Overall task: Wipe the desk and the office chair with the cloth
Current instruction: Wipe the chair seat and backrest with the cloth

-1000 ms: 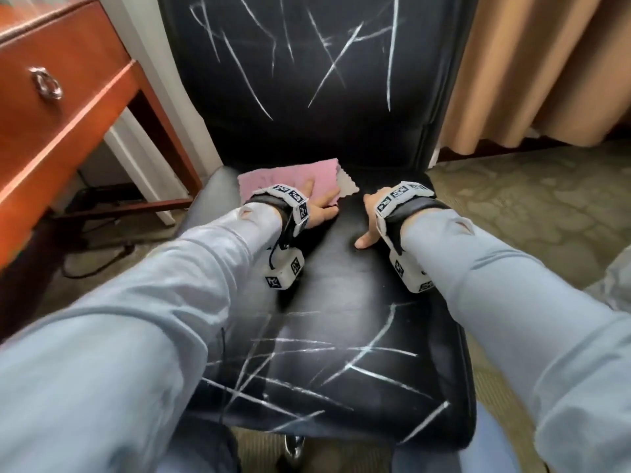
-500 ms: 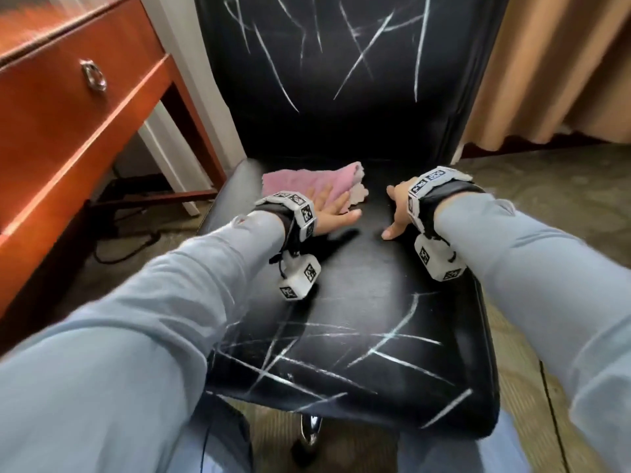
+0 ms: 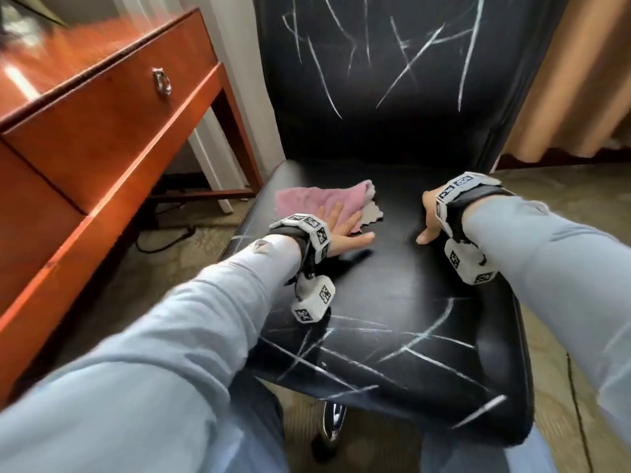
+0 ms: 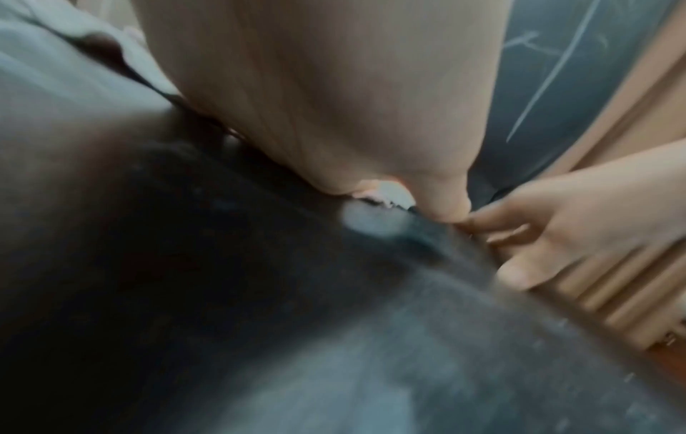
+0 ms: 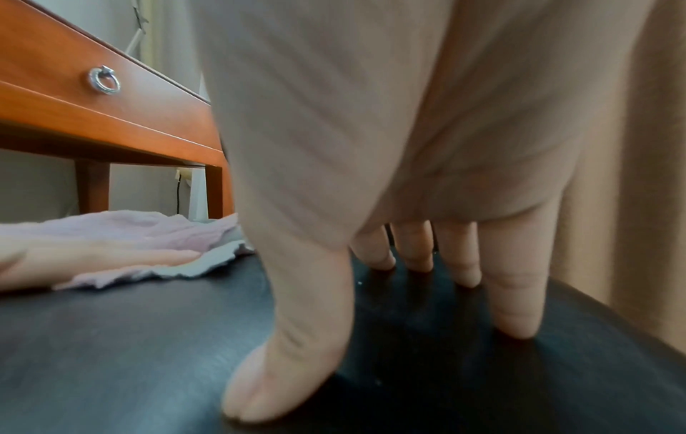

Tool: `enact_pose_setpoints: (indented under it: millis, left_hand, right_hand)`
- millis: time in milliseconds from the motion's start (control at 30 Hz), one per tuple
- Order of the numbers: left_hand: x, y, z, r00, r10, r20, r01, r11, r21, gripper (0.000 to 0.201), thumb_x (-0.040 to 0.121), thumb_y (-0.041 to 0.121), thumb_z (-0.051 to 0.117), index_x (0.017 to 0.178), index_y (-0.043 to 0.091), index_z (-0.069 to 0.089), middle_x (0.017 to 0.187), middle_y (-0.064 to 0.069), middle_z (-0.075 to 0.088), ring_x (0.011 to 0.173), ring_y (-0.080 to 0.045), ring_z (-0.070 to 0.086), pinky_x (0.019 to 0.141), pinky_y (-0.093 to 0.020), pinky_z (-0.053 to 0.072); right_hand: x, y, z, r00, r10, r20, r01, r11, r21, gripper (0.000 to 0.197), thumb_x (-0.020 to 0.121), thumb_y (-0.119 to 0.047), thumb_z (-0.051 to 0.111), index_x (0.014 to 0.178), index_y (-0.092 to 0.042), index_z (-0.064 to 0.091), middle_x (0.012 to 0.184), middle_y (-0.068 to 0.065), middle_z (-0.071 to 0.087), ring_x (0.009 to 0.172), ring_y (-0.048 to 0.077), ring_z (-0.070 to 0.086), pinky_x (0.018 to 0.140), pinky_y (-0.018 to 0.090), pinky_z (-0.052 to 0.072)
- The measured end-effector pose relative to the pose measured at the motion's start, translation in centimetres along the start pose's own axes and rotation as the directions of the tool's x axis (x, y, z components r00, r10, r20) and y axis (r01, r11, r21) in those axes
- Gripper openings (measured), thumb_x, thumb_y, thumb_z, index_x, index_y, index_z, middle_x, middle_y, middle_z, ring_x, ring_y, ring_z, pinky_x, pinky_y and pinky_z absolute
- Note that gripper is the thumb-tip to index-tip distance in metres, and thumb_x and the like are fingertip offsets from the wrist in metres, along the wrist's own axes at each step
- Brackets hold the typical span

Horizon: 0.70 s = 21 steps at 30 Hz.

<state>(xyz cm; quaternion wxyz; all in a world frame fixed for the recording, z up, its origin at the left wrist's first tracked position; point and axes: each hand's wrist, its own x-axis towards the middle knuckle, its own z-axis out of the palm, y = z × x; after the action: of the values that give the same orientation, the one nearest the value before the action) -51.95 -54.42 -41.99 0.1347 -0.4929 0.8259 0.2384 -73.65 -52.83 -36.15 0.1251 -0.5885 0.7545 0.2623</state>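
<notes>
Pale blue sleeves (image 3: 191, 322), marker-tagged wristbands (image 3: 309, 230)

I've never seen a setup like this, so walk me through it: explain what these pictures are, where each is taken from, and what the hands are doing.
No machine here: a person wears three cameras. The head view looks down at a black office chair streaked with white marks. The left hand presses flat on a pink cloth lying at the back left of the seat. The right hand rests its straight fingertips on the bare seat, holding nothing. The other two views come from wrist cameras, looking along each hand. A wooden desk with a ring-pull drawer stands to the left.
</notes>
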Motion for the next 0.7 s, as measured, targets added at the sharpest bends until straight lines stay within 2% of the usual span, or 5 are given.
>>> enact_pose_setpoints:
  millis: [133,233,400,600,700]
  left_hand:
    - [-1.9,0.4,0.2,0.997,-0.055,0.053,0.06,0.994,-0.087,0.094,0.077,0.091,0.032,0.154,0.05,-0.002,0.163,0.008,-0.023,0.148,-0.025,-0.028,0.118,-0.056,-0.017]
    - [-5.2,-0.1,1.6,0.993,0.005,0.118,0.001,0.999,-0.043,0.088,0.082,0.088,0.031,0.154,0.05,-0.004,0.163,0.009,-0.023,0.149,-0.022,-0.026,0.12,-0.053,-0.015]
    - [-8.2,-5.6,2.5,0.996,0.064,0.063,-0.066,0.997,0.035,0.073,0.095,0.073,0.02,0.156,0.041,-0.006,0.163,0.011,-0.022,0.149,-0.012,-0.022,0.121,-0.041,-0.015]
    - [-5.4,-8.2,2.1,0.992,-0.106,-0.072,0.105,0.994,-0.019,0.119,0.058,0.099,0.017,0.157,0.038,-0.006,0.162,0.001,-0.028,0.147,-0.023,-0.031,0.12,-0.052,-0.016]
    - [-7.5,-3.6,4.2,0.997,0.033,0.068,-0.036,0.999,0.041,0.094,0.078,0.091,0.023,0.154,0.047,-0.011,0.159,0.011,-0.032,0.146,-0.02,-0.031,0.115,-0.056,-0.021]
  right_hand:
    - [0.1,-2.1,-0.5,0.998,-0.047,-0.047,0.05,0.997,0.066,0.104,0.048,-0.072,0.082,0.13,-0.012,0.058,0.119,0.006,0.066,0.107,0.028,0.064,0.095,0.039,0.052]
    - [0.6,-4.3,-0.4,0.989,-0.138,-0.046,0.14,0.99,0.033,0.122,0.019,-0.08,0.077,0.123,-0.016,0.061,0.113,0.005,0.067,0.103,0.029,0.065,0.094,0.042,0.053]
    - [-1.4,-6.4,-0.7,0.994,-0.104,-0.038,0.101,0.992,-0.079,0.093,0.049,-0.072,0.082,0.119,-0.014,0.065,0.109,0.006,0.071,0.096,0.028,0.069,0.081,0.036,0.058]
    - [-2.9,-6.2,-0.5,0.991,-0.126,-0.042,0.119,0.984,-0.134,0.084,0.069,-0.065,0.076,0.126,-0.006,0.061,0.118,0.006,0.069,0.104,0.027,0.067,0.053,0.024,0.05]
    - [-5.2,-7.0,-1.6,0.984,-0.172,-0.039,0.164,0.973,-0.161,0.057,0.08,-0.05,0.074,0.117,-0.006,0.069,0.076,-0.002,0.065,0.061,0.013,0.06,0.027,0.014,0.03]
